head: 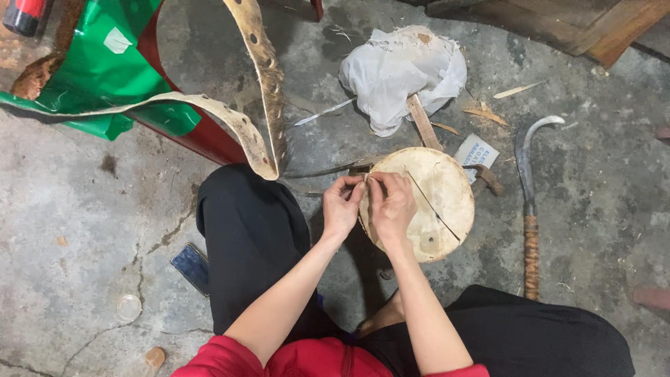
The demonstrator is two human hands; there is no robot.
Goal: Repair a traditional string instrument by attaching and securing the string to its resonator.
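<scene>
Fingertips of both my hands are meeting at the near-left rim of a round wooden block [426, 202], pinching something thin and pale that I can't make out. My left hand [342, 206] and right hand [391, 204] are curling narrow around it, touching each other. The block is sitting on the concrete floor [84, 230] between my knees. Beyond it a white cloth bundle [401, 70] is hiding part of a wooden stick. To the right a sickle [530, 202] is lying.
</scene>
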